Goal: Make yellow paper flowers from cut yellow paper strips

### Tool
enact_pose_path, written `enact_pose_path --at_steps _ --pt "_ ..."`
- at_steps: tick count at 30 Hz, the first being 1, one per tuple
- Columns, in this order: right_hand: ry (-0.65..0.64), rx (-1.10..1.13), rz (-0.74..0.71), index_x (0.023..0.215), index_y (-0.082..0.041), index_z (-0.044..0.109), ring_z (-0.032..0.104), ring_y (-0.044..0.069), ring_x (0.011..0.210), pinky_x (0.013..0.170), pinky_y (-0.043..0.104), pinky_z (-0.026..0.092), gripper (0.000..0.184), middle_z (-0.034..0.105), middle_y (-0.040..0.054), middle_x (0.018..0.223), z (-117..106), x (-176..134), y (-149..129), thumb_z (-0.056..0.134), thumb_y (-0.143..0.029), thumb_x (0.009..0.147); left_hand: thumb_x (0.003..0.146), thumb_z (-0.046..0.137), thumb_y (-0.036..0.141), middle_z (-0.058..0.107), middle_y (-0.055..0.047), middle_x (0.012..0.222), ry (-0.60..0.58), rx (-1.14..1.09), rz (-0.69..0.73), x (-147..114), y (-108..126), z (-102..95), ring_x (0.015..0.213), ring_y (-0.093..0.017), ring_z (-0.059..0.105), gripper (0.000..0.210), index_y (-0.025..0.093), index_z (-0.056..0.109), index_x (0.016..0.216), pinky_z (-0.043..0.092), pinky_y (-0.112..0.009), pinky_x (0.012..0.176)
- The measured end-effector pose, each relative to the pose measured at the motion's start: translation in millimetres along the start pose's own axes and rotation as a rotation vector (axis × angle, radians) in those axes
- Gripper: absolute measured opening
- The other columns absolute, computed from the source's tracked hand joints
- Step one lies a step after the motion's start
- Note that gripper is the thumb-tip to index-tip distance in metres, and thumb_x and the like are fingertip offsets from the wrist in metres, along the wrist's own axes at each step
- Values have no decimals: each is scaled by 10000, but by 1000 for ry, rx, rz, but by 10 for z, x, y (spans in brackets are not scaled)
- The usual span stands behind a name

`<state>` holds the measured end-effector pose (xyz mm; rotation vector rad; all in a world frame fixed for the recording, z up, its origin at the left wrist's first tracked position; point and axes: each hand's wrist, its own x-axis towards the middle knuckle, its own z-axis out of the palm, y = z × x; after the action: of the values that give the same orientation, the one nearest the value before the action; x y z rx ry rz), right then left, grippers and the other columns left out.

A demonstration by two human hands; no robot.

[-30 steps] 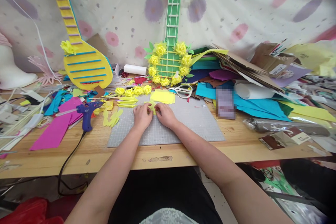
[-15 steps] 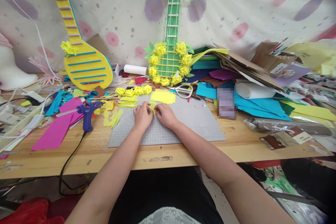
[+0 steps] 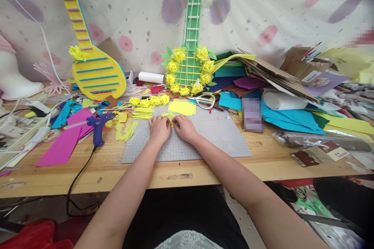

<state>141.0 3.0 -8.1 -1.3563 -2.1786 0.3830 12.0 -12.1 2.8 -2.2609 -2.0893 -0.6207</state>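
Over the grey cutting mat (image 3: 216,144), my left hand (image 3: 159,128) and my right hand (image 3: 184,127) meet with bent fingers. Both pinch a small piece of yellow paper (image 3: 168,116), largely covered by the fingers. Just beyond them lie flat yellow paper sheets (image 3: 181,107). A row of yellow paper flowers (image 3: 149,101) sits behind my left hand, with folded yellow strips (image 3: 142,114) in front of it. Yellow petal-shaped cutouts (image 3: 126,131) rest at the mat's left edge. White-handled scissors (image 3: 205,101) lie behind my right hand.
A blue glue gun (image 3: 98,126) stands at left beside magenta paper (image 3: 62,144), its cord hanging off the table. Behind lean a yellow lute-shaped craft (image 3: 99,71) and a green one with yellow flowers (image 3: 191,66). Blue sheets (image 3: 289,114) and cardboard (image 3: 280,72) are piled right.
My fingers have shifted slightly on the yellow paper, and less of it shows between them. The surrounding things stay in place; the view has moved a touch.
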Motion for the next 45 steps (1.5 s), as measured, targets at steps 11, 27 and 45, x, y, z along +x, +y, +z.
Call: enact_pose_path --at_steps 11,27,45 --pt "-5 69 7 905 -177 529 483 187 876 821 340 383 201 588 58 906 1 -1 21 450 -105 734 714 543 296 581 -60 935 -29 -26 -34 -15 3 -46 996 -262 443 115 254 606 800 292 -418 903" --pt "-11 85 -14 939 -177 520 483 187 891 830 350 380 220 582 65 920 -4 -6 52 414 -102 760 649 438 53 591 -26 975 -9 -110 7 14 -164 -67 1032 -224 451 387 297 648 864 311 -387 922" --pt "-29 -94 -186 1002 -183 512 503 202 902 791 320 376 247 609 70 930 -144 -46 30 491 -177 756 751 525 310 617 -17 1018 49 -117 -14 96 -397 -40 1038 -218 466 199 281 657 897 315 -374 910"
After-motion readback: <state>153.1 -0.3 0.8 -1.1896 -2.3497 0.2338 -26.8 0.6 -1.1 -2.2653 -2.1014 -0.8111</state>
